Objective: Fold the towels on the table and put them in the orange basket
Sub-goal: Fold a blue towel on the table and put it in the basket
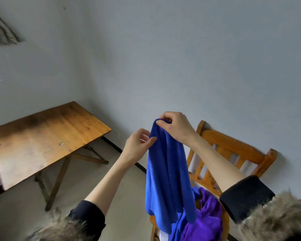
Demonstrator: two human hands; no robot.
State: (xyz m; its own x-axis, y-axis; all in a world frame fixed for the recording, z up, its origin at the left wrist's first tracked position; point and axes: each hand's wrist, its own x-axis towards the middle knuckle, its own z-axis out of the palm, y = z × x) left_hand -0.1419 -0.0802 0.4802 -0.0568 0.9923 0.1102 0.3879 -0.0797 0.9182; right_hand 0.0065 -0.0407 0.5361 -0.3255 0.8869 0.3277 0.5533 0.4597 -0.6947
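A blue towel [167, 173] hangs lengthwise in the air in front of me. My right hand [177, 126] grips its top edge, fingers curled over the cloth. My left hand [139, 145] pinches the towel's left edge just below, thumb and fingertips on the hem. The towel's lower end drapes down onto a pile with a purple towel [207, 218] and more blue cloth on the seat of a wooden chair [233, 146]. No orange basket is in view.
A wooden folding table [47, 136] stands at the left against the wall with a bare top. The chair's slatted back leans near the grey wall at the right. Pale floor lies between table and chair.
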